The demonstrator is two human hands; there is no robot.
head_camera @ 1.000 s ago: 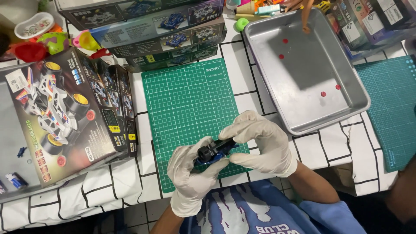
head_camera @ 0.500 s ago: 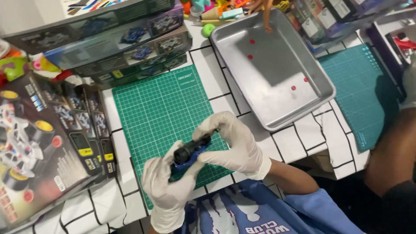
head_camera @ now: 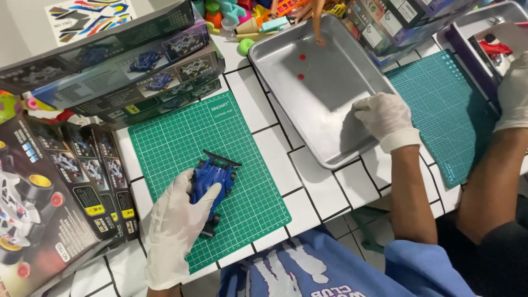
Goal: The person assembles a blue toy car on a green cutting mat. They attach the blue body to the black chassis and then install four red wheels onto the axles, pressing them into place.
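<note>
Blue toy car (head_camera: 212, 184) stays put on the green mat (head_camera: 181, 143) under my left hand (head_camera: 175, 228), fingers curled round it, while my right hand (head_camera: 385, 118) lies open, holding nothing, in the metal tray (head_camera: 324, 93).

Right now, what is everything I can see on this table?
Toy car: one, blue with black parts, on the near green mat.
Cutting mat: one, green, in front of the person.
Second cutting mat: one, teal, to the right.
Metal tray: one, silver, between the mats, with two small red pieces inside.
Kit boxes: several, dark with car pictures, stacked along the left and far edges.
Small toys: a colourful heap at the far edge.
Co-worker's gloved hand: one, far right.
Left hand: white glove, resting on the car.
Right hand: white glove, in the tray.
</note>
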